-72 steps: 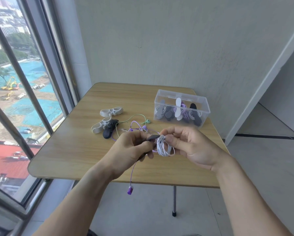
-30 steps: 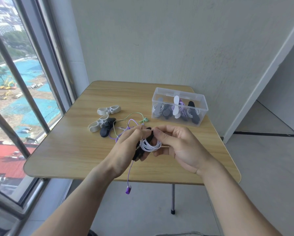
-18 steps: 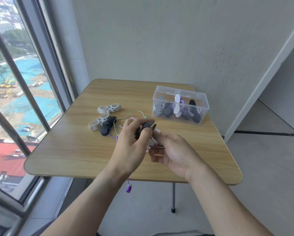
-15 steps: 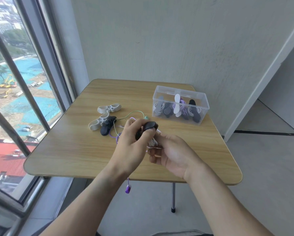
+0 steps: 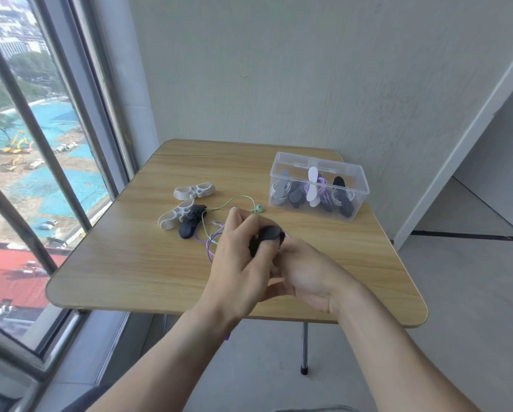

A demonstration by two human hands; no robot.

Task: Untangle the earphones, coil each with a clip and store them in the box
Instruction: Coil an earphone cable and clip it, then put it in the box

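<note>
My left hand (image 5: 237, 257) pinches a black clip (image 5: 267, 235) just above the wooden table (image 5: 124, 263). My right hand (image 5: 305, 272) curls around the white earphone coil, which both hands hide almost entirely. A purple earphone cable (image 5: 212, 243) loops out from under my left hand and its plug hangs below the table edge. A green earphone (image 5: 259, 208) and its thin cable lie on the table beyond my hands. The clear plastic box (image 5: 359, 173) stands at the back right and holds several clipped coils.
Two white clips (image 5: 194, 191) (image 5: 175, 217) and one black clip (image 5: 191, 224) lie loose at the left middle of the table. A window with metal bars (image 5: 26, 120) runs along the left. A grey wall stands behind the table.
My hands turned the white coil and brought the black clip over it. The coil, visible a second ago, is now covered by my fingers. The hands moved slightly away from me.
</note>
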